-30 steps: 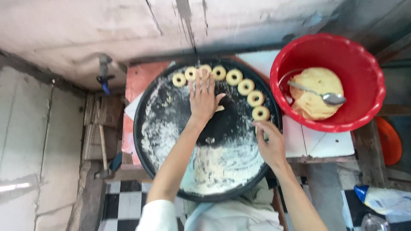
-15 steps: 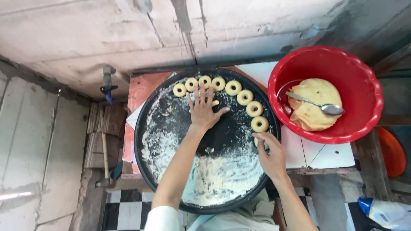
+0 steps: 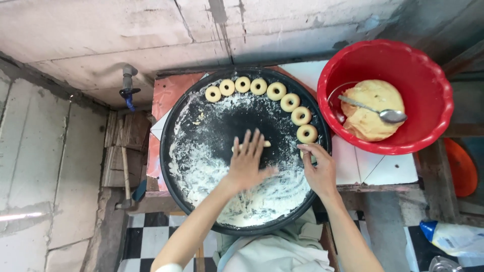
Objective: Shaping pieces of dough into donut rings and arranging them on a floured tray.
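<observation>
My left hand (image 3: pixel 248 160) lies flat, fingers spread, pressing a strip of dough (image 3: pixel 265 144) on the floured black tray (image 3: pixel 201 126). My right hand (image 3: pixel 317 166) rests at the tray's right edge, fingertips pinched on a small bit of dough. Dough rings (image 3: pixel 276 90) line the rim; the red bowl (image 3: pixel 428 90) stands just beside.

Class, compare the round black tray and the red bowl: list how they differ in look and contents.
The black tray is flat, shallow and dusted with flour; the red bowl is deep and shows no flour. The black tray holds small dough rings; the red bowl holds one dough lump and a spoon. Both are round.
</observation>
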